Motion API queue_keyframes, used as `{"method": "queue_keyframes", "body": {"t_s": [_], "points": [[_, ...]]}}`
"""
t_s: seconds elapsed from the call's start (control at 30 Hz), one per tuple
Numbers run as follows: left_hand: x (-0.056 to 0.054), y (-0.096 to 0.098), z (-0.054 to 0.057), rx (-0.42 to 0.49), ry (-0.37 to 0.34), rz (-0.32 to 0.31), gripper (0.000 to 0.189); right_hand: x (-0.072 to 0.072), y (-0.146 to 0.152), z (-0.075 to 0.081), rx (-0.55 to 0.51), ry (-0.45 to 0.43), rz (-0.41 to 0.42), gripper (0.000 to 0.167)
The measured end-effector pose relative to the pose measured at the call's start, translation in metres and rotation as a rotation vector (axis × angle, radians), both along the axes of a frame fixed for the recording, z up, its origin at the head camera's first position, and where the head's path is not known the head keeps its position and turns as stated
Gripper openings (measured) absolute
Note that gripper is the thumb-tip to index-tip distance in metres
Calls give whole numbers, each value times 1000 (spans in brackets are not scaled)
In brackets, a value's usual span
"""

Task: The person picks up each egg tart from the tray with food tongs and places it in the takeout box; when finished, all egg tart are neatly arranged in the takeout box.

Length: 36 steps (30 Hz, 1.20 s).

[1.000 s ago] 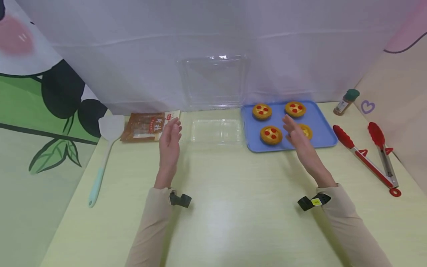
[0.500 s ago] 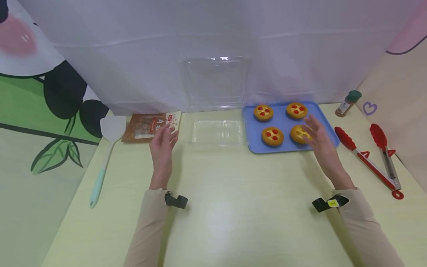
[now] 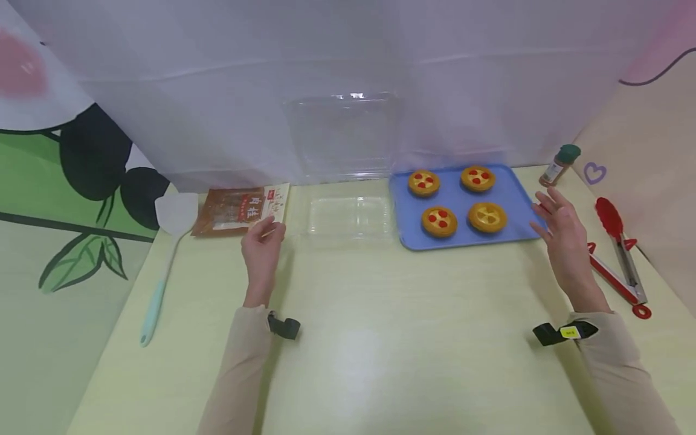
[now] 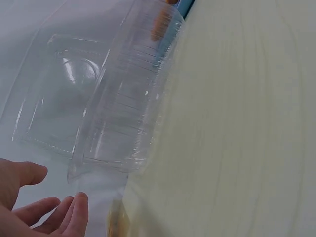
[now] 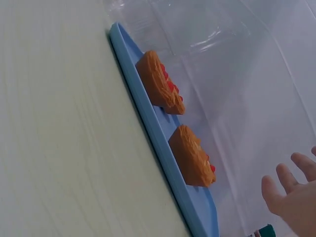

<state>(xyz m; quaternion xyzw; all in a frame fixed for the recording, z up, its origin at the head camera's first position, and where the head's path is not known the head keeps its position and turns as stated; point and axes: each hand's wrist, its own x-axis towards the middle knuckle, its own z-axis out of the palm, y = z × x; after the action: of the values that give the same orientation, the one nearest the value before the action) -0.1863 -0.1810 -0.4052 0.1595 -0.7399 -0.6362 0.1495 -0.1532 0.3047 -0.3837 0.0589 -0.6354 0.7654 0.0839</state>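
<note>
Head view: the left hand [image 3: 262, 257] is raised by the near right corner of a brown packet [image 3: 231, 210], the right hand [image 3: 565, 244] between a blue tray [image 3: 519, 199] and red tongs [image 3: 631, 266] at far right; both hands are empty and apart, fingers relaxed. The packet, probably light and soft, is best pinched by an edge; the tongs, likely springy, gripped by the handles. Since the earlier frame, the right hand has been moved rightward from over the tarts [image 3: 439, 222]

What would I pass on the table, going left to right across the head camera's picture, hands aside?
Spatula, brown packet, clear plastic container, blue tray bearing four tarts, green-capped bottle, red-tipped tongs.
</note>
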Motion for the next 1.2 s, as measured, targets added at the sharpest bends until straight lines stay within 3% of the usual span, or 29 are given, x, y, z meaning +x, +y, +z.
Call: {"method": "queue_keyframes", "body": {"t_s": [0.2,0.4,0.53,0.67,0.93,1.03,1.2], "points": [[-5,-4,-8,-45,-106,-54,40,6,13,3,112,-80,-224,53],[-2,-12,-8,40,-104,-69,35,0,19,7,475,-162,-462,53],[0,-17,-8,149,-93,-66,34,-4,29,8,669,-267,-521,68],[1,-21,-6,238,-87,-57,36,-7,44,3,841,-341,-499,92],[3,-23,-6,325,-73,-62,36,-6,77,-12,1180,-574,-326,123],[4,-24,-4,340,-69,-56,36,-6,83,-15,1257,-647,-248,124],[3,-23,0,353,-48,-36,34,-7,89,-21,1293,-669,-168,105]]}}
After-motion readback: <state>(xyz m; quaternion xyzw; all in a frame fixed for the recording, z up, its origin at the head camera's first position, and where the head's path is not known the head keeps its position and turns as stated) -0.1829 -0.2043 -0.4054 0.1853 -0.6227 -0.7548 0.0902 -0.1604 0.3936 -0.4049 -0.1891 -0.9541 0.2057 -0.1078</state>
